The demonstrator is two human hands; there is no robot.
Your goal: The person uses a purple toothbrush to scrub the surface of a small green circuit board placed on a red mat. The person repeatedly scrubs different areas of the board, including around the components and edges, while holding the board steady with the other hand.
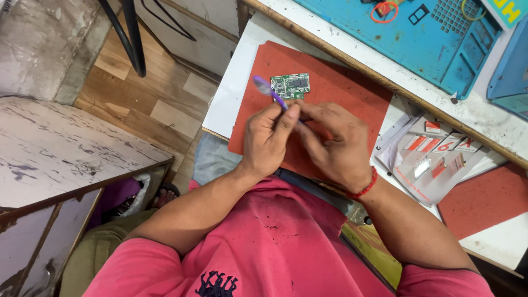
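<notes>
The left hand [268,140] pinches a purple tool [269,91] between thumb and fingers; the right hand [334,146] curls closed beside it, touching. Just beyond lies a green circuit board [291,86] on a red mat [341,88] covering the counter [228,93].

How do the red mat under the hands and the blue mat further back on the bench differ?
The red mat is plain and smooth; the blue mat has moulded compartments and a grid of small holes. The red mat carries a small green circuit board; the blue mat holds an orange ring. The red mat lies on a white board by the person, the blue mat beyond the wooden edge. Both lie flat.
</notes>
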